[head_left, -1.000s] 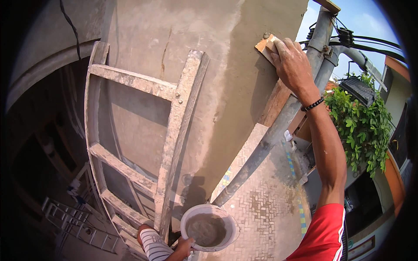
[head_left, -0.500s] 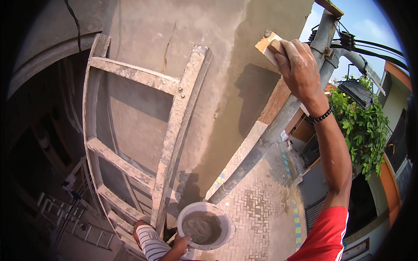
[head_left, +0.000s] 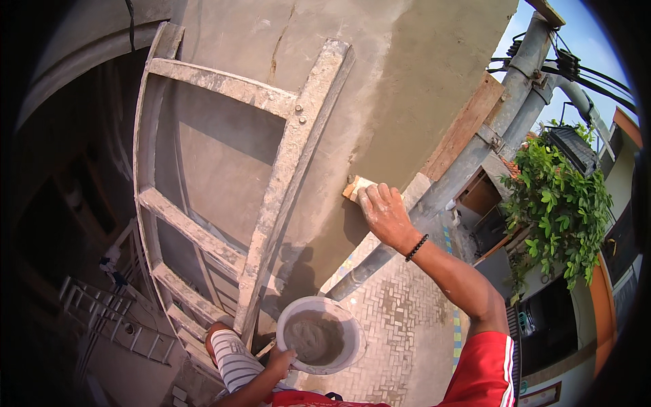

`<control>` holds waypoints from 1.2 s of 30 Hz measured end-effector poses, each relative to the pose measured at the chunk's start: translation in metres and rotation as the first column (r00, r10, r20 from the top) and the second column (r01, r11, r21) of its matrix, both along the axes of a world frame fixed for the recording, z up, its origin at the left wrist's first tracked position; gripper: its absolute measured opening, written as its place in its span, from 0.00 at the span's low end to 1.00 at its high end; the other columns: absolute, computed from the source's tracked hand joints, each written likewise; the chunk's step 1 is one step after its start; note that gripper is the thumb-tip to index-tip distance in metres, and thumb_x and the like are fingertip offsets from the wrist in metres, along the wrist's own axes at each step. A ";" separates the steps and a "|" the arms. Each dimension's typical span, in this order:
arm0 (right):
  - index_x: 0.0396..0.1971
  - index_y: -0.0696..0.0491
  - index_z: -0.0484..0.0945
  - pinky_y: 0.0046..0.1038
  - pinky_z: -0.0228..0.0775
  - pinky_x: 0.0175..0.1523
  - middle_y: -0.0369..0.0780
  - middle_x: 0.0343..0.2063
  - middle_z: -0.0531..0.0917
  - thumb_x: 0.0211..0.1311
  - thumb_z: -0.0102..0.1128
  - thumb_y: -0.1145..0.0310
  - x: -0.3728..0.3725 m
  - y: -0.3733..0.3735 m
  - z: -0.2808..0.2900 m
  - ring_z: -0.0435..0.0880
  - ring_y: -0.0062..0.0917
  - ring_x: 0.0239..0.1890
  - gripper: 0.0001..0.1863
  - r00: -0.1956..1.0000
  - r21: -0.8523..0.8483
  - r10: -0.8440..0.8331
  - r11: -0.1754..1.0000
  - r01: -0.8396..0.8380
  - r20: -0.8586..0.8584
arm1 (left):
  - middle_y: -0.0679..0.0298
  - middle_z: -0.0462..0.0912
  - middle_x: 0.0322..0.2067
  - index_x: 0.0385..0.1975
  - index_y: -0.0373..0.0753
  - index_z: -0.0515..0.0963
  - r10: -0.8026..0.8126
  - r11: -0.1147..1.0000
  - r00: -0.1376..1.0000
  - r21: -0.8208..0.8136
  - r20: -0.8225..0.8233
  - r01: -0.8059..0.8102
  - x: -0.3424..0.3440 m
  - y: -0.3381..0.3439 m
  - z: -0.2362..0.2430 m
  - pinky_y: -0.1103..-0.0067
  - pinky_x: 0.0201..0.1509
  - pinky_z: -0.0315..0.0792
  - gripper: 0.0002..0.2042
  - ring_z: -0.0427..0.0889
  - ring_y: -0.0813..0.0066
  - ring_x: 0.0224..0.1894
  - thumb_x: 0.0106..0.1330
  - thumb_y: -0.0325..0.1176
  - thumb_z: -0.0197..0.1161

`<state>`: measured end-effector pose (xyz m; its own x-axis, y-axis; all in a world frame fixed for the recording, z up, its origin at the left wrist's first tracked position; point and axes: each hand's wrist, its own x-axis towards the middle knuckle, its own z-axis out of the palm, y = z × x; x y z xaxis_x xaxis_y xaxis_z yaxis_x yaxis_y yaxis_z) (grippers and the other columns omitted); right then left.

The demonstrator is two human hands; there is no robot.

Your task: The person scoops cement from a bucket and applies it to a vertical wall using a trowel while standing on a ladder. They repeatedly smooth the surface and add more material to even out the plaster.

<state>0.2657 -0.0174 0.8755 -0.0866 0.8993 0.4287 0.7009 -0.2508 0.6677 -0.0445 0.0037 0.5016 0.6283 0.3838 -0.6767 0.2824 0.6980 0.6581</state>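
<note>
While the bucket (head_left: 350, 328) is steadied, seemingly, by the left hand (head_left: 280, 361) closed on its rim, the float (head_left: 357, 188) is clasped in the curled right hand (head_left: 386, 214).

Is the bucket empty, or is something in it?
Not empty: grey mortar shows inside the bucket, below its rim; its depth cannot be told.

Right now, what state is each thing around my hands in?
Right hand: closed on the float.
Float: gripped, partly hidden by fingers.
Left hand: closed on the bucket's rim.
Bucket: upright, partly filled.
Mortar: wet-looking, surface uneven.
Wall strip: darker, damp-looking.
Wooden ladder: smeared with pale residue.
</note>
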 end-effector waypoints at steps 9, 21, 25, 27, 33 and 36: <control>0.50 0.62 0.76 0.33 0.70 0.53 0.45 0.44 0.81 0.70 0.55 0.63 -0.030 -0.063 0.120 0.80 0.32 0.47 0.18 0.541 0.454 0.336 0.885 0.098 -0.771 | 0.55 0.78 0.40 0.56 0.35 0.69 0.096 0.994 0.995 -0.050 0.023 -0.095 -0.025 0.009 -0.006 0.63 0.23 0.84 0.26 0.83 0.57 0.32 0.53 0.20 0.59; 0.64 0.58 0.67 0.31 0.68 0.60 0.37 0.56 0.77 0.72 0.57 0.60 0.056 -0.071 0.083 0.77 0.22 0.55 0.27 -0.210 0.734 0.757 0.653 0.187 -0.619 | 0.55 0.77 0.40 0.55 0.33 0.68 0.034 0.998 0.999 -0.046 0.020 -0.033 -0.030 0.007 0.005 0.62 0.26 0.85 0.25 0.83 0.57 0.35 0.53 0.21 0.61; 0.65 0.58 0.65 0.32 0.67 0.64 0.38 0.58 0.76 0.71 0.58 0.60 0.049 -0.064 0.055 0.75 0.24 0.59 0.29 -0.304 0.764 0.768 0.624 0.162 -0.564 | 0.54 0.77 0.41 0.54 0.32 0.69 0.063 0.998 0.998 -0.013 0.020 -0.063 -0.030 0.006 0.025 0.61 0.27 0.85 0.24 0.83 0.56 0.35 0.53 0.21 0.61; 0.66 0.60 0.64 0.33 0.66 0.65 0.39 0.60 0.74 0.71 0.59 0.60 0.048 -0.065 0.049 0.74 0.26 0.61 0.30 -0.357 0.783 0.775 0.601 0.160 -0.522 | 0.53 0.77 0.41 0.53 0.31 0.69 0.040 0.999 0.999 0.010 -0.019 -0.040 -0.031 0.009 0.021 0.61 0.25 0.84 0.24 0.83 0.55 0.36 0.53 0.21 0.61; 0.67 0.60 0.62 0.33 0.66 0.66 0.40 0.60 0.75 0.70 0.60 0.62 0.039 -0.067 0.041 0.74 0.27 0.62 0.31 -0.363 0.775 0.768 0.611 0.165 -0.528 | 0.55 0.73 0.45 0.61 0.44 0.63 -0.037 0.999 0.999 -0.008 -0.013 0.037 -0.031 0.022 -0.011 0.54 0.32 0.83 0.31 0.79 0.54 0.42 0.55 0.19 0.59; 0.66 0.62 0.63 0.33 0.69 0.64 0.42 0.60 0.75 0.69 0.61 0.61 0.025 -0.070 0.040 0.76 0.28 0.60 0.32 -0.475 0.764 0.734 0.620 0.179 -0.485 | 0.55 0.73 0.46 0.62 0.44 0.63 -0.030 1.000 0.999 0.007 -0.020 0.031 -0.029 0.020 -0.013 0.53 0.33 0.83 0.31 0.79 0.53 0.43 0.55 0.19 0.58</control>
